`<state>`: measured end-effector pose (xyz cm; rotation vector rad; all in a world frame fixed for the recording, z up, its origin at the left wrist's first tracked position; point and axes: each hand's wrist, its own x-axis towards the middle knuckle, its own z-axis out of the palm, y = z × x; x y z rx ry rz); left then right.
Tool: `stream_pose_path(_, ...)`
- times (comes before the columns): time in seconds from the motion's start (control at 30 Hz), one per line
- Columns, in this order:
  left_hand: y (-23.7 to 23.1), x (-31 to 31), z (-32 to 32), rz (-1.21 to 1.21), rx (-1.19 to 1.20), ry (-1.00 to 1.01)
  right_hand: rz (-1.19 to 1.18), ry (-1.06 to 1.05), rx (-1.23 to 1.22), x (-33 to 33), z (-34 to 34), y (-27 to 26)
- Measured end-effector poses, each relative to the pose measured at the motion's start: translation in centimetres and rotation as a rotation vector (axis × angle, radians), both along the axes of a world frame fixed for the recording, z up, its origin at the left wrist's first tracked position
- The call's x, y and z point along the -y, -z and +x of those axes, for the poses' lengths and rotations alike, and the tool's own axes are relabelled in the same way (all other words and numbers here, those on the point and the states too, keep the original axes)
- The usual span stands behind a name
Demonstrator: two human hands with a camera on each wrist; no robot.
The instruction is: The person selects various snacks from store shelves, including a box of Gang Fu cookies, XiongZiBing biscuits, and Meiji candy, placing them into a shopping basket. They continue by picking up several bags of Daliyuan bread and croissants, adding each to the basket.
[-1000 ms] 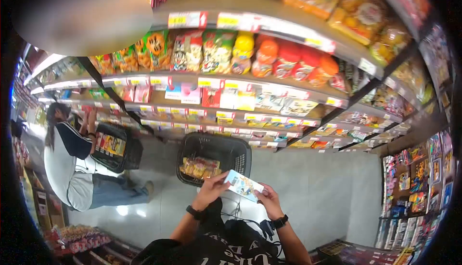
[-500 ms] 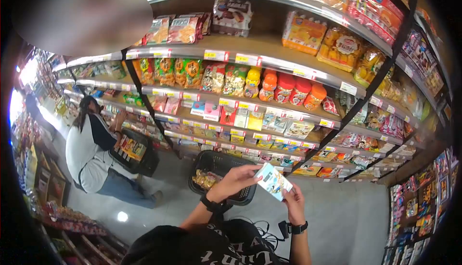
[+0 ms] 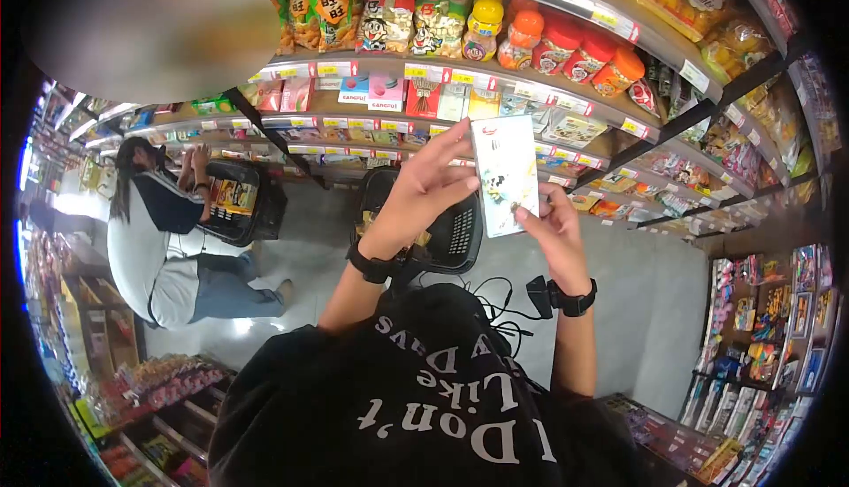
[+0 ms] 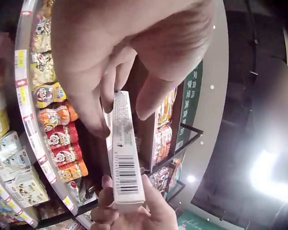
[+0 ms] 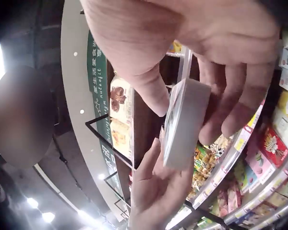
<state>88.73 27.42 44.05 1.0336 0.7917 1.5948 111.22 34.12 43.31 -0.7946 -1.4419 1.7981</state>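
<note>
An upright, thin white box (image 3: 506, 168) with small pictures on its front is held in front of the torso in the head view. My left hand (image 3: 426, 193) grips its left edge between fingers and thumb. On the opposite side, my right hand (image 3: 561, 237) pinches the lower right edge, thumb on the front. The left wrist view shows a narrow side of the box (image 4: 126, 158) with a barcode, between the fingers and thumb of my left hand (image 4: 134, 43). A plain narrow side of the box (image 5: 188, 124) faces the right wrist view, beside my right hand (image 5: 182, 48).
Snack shelves (image 3: 354, 64) with bags and jars run across the front. A black basket (image 3: 464, 241) stands on the floor (image 3: 619, 310) behind my hands. At left, a person in a white top (image 3: 141, 266) is beside another basket (image 3: 265, 199). Cables (image 3: 495, 306) hang near my right wrist.
Both hands have raised the box, which now looks larger and more upright. The head view has shifted, so the shelves and the other person appear in different places.
</note>
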Motion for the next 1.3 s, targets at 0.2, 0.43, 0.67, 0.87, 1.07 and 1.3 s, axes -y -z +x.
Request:
stream_pose_path(0.2,2.6,-3.3,-3.5,-0.100,0.017,0.143,-0.075,0.003,0.025,-0.9,-3.3,0.3)
stream_pose_path(0.43,8.0,-5.9,-3.4,-0.317,-0.031,0.283,-0.221,0.085,0.166,-3.0,-3.7,3.0)
stream_pose_path(0.67,12.1,-9.9,-0.8,-0.338,-0.285,0.296,-0.175,-0.007,0.370,-8.3,0.0,8.1)
stream_pose_path(0.87,17.2,-17.8,4.1,-0.237,-0.610,0.013,0.092,-0.022,0.407,-16.5,3.8,14.5)
stream_pose_path(1.07,18.1,-27.2,7.0,-0.328,-0.784,-0.204,0.242,-0.019,0.353,-24.7,2.4,17.0)
stream_pose_path(1.3,24.6,-35.7,5.4,-0.334,-0.913,-0.308,0.511,0.034,0.456,-28.7,2.6,19.3)
